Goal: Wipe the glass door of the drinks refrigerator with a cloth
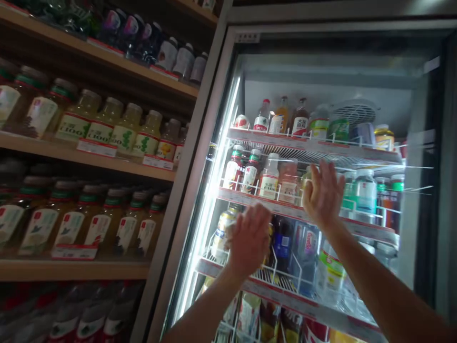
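Cooler: the lit drinks cooler point(285, 90) is filling the view from twelve o'clock round to six; its long axis is running bottom to top, leaning toward one o'clock, and its front is facing the person.
Left hand: the left hand point(250, 238) is showing at five o'clock from centre, open and a little blurred, its fingers pointing toward one o'clock.
Right hand: the right hand point(323, 195) is showing just past three o'clock, higher up, open, its fingers pointing near twelve.
Contact: the hands are being held apart from each other; whether either is touching the cooler, I cannot tell.
Around left hand: a yellow-and-white bottle point(223, 228) is standing upright at ten o'clock, a dark bottle with a blue label point(283, 240) at three.
Around right hand: a pink bottle point(288, 181) is standing upright at nine o'clock, a clear-and-teal bottle point(364, 193) at three.
Wooden shelving: the wooden shelves point(124, 166) are holding bottle rows at nine o'clock.
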Tool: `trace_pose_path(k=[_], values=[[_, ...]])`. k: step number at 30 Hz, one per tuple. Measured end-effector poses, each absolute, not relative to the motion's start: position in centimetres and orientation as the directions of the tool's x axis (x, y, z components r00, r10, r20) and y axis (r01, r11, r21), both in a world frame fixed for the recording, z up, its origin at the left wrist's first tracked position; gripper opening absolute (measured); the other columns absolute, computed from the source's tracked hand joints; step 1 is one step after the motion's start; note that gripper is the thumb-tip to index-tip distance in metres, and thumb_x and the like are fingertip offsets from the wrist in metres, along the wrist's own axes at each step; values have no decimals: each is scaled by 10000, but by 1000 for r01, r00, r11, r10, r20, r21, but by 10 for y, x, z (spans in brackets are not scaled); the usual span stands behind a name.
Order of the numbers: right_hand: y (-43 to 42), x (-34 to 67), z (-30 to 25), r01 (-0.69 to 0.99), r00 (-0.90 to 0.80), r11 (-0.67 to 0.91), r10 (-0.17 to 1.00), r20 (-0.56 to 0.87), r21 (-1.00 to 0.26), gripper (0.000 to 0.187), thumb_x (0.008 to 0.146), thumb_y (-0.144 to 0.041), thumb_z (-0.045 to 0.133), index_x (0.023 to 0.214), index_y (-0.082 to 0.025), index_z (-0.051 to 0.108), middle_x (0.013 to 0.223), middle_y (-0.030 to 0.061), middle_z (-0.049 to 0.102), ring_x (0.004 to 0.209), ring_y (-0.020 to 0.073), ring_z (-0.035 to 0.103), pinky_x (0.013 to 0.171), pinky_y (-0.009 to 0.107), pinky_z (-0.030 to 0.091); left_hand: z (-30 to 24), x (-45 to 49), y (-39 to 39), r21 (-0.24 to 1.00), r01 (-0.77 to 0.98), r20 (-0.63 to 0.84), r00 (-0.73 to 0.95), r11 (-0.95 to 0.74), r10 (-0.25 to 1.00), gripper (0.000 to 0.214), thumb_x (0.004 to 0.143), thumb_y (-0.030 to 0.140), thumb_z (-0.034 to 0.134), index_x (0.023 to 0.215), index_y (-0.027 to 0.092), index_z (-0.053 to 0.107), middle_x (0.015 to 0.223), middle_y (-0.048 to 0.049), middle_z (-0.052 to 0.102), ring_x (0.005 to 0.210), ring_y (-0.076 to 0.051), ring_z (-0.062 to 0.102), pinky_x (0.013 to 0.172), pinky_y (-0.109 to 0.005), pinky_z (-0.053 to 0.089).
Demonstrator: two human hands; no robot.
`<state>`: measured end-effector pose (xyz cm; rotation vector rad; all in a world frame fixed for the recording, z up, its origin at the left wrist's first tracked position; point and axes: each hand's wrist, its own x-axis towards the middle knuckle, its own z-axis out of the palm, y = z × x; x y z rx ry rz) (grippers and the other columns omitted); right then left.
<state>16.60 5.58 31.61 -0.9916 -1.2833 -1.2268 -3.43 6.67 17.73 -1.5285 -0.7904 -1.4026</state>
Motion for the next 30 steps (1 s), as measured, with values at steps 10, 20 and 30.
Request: trace_pose_path(k=[10, 20, 30], values=[[47, 146, 216, 964, -214, 155, -27, 976, 216, 589, 867, -256, 445, 1444, -204, 342, 1491, 114, 385, 1414, 274, 286, 1145, 525, 176, 132, -59, 61, -234, 902, 972, 209, -363, -109, 510, 906, 224, 406, 1415, 185, 391, 1520, -61, 324, 1446, -244, 178, 1157, -422, 196], [51, 145, 218, 965, -226, 124, -43, 973, 229, 657, 864, -230, 444, 1487, -233, 234, 1510, 104, 354, 1417, 279, 277, 1144, 537, 181, 92, -79, 66, 0, 943, 999, -14, -332, -40, 623, 898, 173, 409, 1488, 174, 209, 1557, -94, 196, 1452, -265, 132, 1165, -446, 184], [49, 148, 218, 956, -246, 148, -59, 968, 252, 723, 873, -190, 437, 1508, -302, 109, 1509, 83, 355, 1405, 281, 306, 1123, 564, 231, 104, -80, 67, -4, 951, 998, -14, -310, -54, 636, 897, 163, 427, 1490, 169, 195, 1559, -86, 163, 1455, -252, 109, 1176, -432, 161]])
